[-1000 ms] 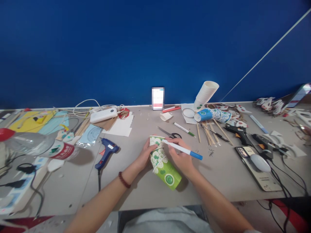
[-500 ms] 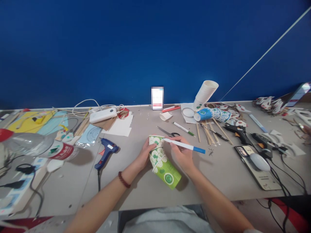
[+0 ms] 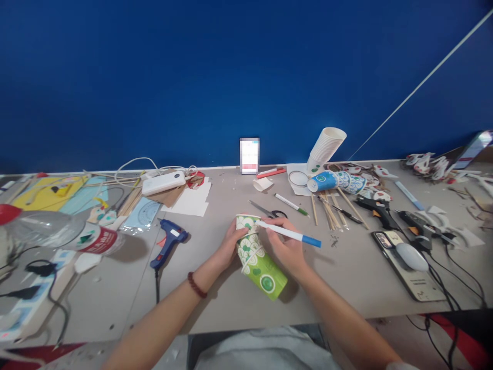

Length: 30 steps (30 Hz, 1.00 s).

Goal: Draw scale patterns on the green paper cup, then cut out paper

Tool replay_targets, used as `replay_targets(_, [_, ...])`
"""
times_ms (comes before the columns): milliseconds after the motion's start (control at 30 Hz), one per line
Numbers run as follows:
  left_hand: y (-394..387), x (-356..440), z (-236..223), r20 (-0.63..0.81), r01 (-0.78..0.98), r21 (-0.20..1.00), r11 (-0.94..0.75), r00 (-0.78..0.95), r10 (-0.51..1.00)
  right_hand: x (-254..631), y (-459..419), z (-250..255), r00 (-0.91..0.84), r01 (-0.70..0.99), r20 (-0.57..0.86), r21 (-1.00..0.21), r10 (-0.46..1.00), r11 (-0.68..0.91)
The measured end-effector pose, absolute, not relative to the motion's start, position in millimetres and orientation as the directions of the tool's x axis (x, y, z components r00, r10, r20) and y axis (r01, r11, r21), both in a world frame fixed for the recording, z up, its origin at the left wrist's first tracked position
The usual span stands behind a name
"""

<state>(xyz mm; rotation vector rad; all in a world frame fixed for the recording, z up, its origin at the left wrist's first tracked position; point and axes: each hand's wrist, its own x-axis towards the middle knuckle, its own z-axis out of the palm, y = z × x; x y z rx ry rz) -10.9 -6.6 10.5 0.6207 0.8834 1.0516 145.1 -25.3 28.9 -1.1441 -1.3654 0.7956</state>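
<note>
Joined green-and-white patterned paper cups point(image 3: 265, 272) lie tilted on the table in front of me, the plain green end toward me. My left hand point(image 3: 229, 244) is closed around their far left side. Between the fingers of my right hand point(image 3: 287, 246) is a white marker with a blue end point(image 3: 295, 234), its other end against the upper cup near the rim. Scissors point(image 3: 269, 209) lie just beyond the cups, partly behind my right fingers. A green-tipped marker point(image 3: 291, 204) rests farther back.
A blue glue gun point(image 3: 168, 244) and a plastic bottle point(image 3: 96, 237) lie left. On the right are a blue cup assembly point(image 3: 325, 181), wooden sticks point(image 3: 330, 213), black glue guns point(image 3: 379, 209) and a phone point(image 3: 408, 272) with cords. A white cup stack point(image 3: 326, 149) leans at the back.
My right hand and the marker have shifted slightly left and down along the upper cup. The left hand and the cups stay in place.
</note>
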Motion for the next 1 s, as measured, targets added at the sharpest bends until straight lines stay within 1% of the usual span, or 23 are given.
replay_targets(433, [-6.6, -11.3, 7.1, -0.303, -0.49, 0.785, 0.378, 0.229, 0.925, 144.7, -24.0, 28.3, 0.103, 0.228, 0.345, -0.921, 0.933, 0.316])
replay_targets(700, [-7.4, -10.7, 10.7, -0.309, -0.47, 0.795, 0.385, 0.232, 0.922, 145.8, -24.6, 27.4, 0.127, 0.236, 0.319, -0.929, 0.939, 0.284])
replay_targets(833, [-7.2, -10.3, 11.7, -0.32, -0.479, 0.785, 0.393, 0.23, 0.919, 144.7, -24.4, 26.2, 0.151, 0.221, 0.3, -0.939, 0.942, 0.263])
replay_targets(1000, [-7.4, -11.3, 12.1, -0.329, -0.463, 0.791, 0.4, 0.23, 0.916, 143.9, -23.5, 24.8, 0.17, 0.164, 0.271, -0.956, 0.948, 0.244])
